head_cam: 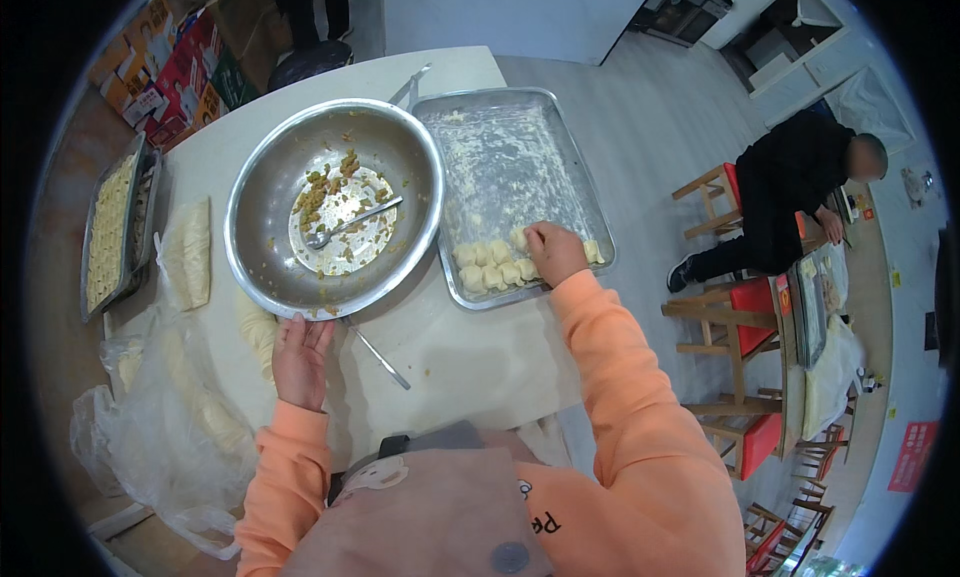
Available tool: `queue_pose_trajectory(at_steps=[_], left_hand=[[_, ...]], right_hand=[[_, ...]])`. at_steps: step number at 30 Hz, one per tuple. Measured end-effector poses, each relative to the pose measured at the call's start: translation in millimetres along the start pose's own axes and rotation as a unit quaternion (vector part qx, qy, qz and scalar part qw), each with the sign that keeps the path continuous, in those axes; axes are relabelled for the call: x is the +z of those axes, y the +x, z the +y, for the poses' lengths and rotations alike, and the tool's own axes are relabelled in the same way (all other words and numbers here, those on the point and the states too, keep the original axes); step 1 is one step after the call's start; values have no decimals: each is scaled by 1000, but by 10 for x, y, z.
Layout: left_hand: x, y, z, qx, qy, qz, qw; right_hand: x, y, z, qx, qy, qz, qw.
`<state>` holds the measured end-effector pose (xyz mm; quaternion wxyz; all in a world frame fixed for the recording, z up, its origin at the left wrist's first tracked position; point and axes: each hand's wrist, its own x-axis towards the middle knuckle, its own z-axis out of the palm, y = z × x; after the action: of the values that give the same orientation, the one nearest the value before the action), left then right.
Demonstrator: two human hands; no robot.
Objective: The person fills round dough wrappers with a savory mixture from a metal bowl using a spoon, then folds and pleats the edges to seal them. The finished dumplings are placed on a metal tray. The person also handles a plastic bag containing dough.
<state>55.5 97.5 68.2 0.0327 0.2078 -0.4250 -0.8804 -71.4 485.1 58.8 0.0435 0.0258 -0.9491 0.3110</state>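
My right hand (555, 253) is over the near part of a floured metal tray (517, 164), its fingertips at a wrapped dumpling (519, 238). Several more dumplings (484, 265) lie in two rows beside it, and one or more show past the hand on the right. My left hand (302, 359) is palm up, its fingertips at the near rim of a large steel bowl (247, 254); whether they grip it is unclear. In the bowl are remains of chopped filling (319, 194) and a metal spoon (352, 224). A thin metal tool (379, 355) sticks out from beneath the bowl.
Stacks of dough wrappers (195, 254) and clear plastic bags (172, 404) lie at the left. Beyond them, a filled tray (112, 232) rests on another at the table's edge. A seated person (787, 187) is at a side table on the right, near red-seated stools (752, 318).
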Motion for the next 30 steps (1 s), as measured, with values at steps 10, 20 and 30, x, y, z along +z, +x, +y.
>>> queue_pose_trajectory(at_steps=[10,20,30], left_hand=[[70,-29,-74,-43,79,24,996],[310,-118,105,-84,97,34,991],[-219,-326,176,-64,75,78,992]], right_hand=[[165,-103,175,-36,-48,-12,998],[254,575,-1291,-300,44,-36,952],[1369,1414,-1719,-338,-345,-295,825]])
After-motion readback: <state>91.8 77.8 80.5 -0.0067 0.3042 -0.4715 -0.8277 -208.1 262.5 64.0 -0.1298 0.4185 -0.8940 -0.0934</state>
